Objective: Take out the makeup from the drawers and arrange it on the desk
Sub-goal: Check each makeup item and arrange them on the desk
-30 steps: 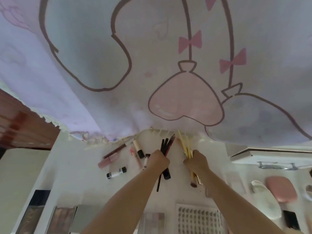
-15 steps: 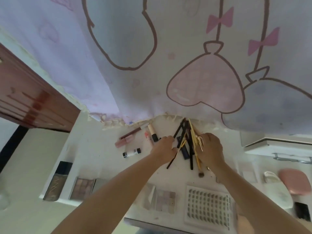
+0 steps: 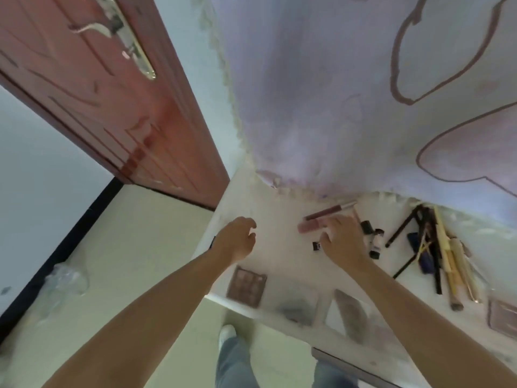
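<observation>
Both hands hover over the white desk (image 3: 279, 247), holding nothing. Left hand (image 3: 237, 242): fingers loosely curled, bare desk beneath. Right hand (image 3: 342, 242): fingers spread, relaxed. Pink tube (image 3: 310, 226) lies at 10 o'clock, just beside its fingertips (image 3: 334, 219). Brushes (image 3: 436, 247) lie heaped at 3 o'clock, well apart.

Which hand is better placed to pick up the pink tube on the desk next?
Probably the right hand: its fingers hover beside the pink tube. The left hand hangs open, farther away, near the desk edge.
</observation>
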The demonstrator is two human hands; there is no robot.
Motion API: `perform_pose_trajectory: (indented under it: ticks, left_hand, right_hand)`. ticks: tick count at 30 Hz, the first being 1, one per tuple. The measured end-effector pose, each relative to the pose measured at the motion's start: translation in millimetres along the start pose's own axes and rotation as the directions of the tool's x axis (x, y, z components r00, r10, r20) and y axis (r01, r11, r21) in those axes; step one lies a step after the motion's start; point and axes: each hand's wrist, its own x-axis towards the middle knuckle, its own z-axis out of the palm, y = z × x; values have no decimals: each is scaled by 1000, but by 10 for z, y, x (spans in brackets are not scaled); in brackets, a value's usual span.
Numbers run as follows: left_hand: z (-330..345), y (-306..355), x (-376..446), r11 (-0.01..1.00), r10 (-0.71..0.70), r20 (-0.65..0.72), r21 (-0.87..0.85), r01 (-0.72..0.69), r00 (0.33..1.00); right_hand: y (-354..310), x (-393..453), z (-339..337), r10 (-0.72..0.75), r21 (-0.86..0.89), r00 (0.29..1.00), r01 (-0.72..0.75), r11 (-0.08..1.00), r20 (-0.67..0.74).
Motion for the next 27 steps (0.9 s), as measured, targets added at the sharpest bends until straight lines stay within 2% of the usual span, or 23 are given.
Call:
perform_pose_trajectory:
  ticks: [4, 6, 10, 12, 16, 20, 27]
  left_hand:
    - [-137, -729, -138, 995, 46, -35, 90, -43, 998]
    - [-135, -988, -250, 987, 47, 38, 152, -52, 998]
    - [-40, -1285, -391, 984, 14, 253, 169, -59, 967]
    - [53, -1316, -423, 990, 15, 299, 127, -56, 954]
    - [195, -1285, -409, 994, 24, 272, 97, -53, 962]
    - [229, -1291, -356, 998, -16, 240, 71, -1, 971]
    - [175, -1386, -275, 988, 47, 164, 135, -70, 985]
  right_hand:
    - [-594, 7, 419, 129, -34, 992, -129, 991, -3]
    - [-825, -60, 585, 207, -35, 978, -206, 978, 34]
    - [-1214, -219, 872, 161, -80, 982, -154, 985, 103]
    - [-1336, -301, 1032, 143, -166, 980, -119, 979, 140]
    - [-1420, -461, 1233, 239, -257, 957, -193, 947, 163]
    - [-1329, -499, 1214, 269, -308, 949, -209, 928, 166]
    - [-1388, -483, 1101, 355, -267, 924, -311, 912, 138]
